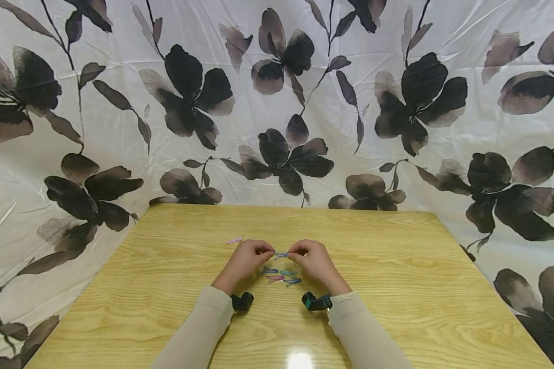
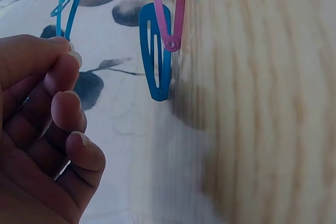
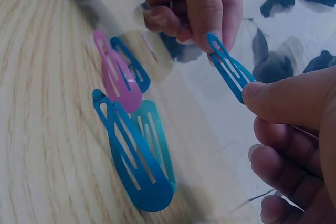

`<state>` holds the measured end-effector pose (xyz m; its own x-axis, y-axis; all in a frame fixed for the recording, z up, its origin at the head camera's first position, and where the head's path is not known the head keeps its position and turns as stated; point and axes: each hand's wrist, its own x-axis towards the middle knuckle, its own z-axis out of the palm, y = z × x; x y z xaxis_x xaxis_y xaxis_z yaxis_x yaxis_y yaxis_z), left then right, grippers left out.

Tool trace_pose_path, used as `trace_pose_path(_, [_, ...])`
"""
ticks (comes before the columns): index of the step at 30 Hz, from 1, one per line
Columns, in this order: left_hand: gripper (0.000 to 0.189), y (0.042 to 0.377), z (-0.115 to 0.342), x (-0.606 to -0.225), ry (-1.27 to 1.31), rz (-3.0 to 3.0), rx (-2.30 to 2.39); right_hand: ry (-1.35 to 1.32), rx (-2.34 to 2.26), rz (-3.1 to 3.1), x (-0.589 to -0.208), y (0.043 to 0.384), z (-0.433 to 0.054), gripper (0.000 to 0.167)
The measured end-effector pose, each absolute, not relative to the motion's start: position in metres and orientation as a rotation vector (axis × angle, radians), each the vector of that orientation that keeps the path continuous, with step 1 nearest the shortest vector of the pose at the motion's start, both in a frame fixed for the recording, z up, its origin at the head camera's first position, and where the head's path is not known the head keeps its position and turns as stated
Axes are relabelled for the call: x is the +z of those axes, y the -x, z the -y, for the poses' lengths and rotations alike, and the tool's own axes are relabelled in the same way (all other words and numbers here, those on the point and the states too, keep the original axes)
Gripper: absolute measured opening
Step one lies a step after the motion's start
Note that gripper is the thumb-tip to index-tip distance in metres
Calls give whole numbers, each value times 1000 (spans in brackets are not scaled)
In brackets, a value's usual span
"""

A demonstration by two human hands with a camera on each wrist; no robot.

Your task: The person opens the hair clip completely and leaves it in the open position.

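Observation:
Both hands pinch one blue snap hair clip [image 1: 280,254] between them, above the table. The left hand [image 1: 249,258] holds one end with thumb and forefinger, and the right hand [image 1: 315,260] has the other end the same way. In the left wrist view, this clip's inner tongue stands apart from its frame. Below the hands lies a small group of clips: a blue one [image 3: 152,192] overlapping a green one [image 3: 167,156], and a pink clip [image 3: 125,97] partly over another blue clip [image 3: 140,76].
A single pink hair clip [image 1: 234,240] lies on the wooden table [image 1: 166,287], just beyond the left hand. Flower-printed cloth [image 1: 277,102] hangs behind the table's far edge. Each wrist wears a black camera band [image 1: 318,302].

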<state>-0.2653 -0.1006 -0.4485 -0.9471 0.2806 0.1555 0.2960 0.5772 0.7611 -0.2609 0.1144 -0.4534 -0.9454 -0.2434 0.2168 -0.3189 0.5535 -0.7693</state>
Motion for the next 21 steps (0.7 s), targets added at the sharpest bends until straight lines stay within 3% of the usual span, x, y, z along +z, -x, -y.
trace_pose_path(21, [9, 272, 99, -454, 543, 2868, -1192, -455, 1317, 2752, -464, 261, -111, 7])
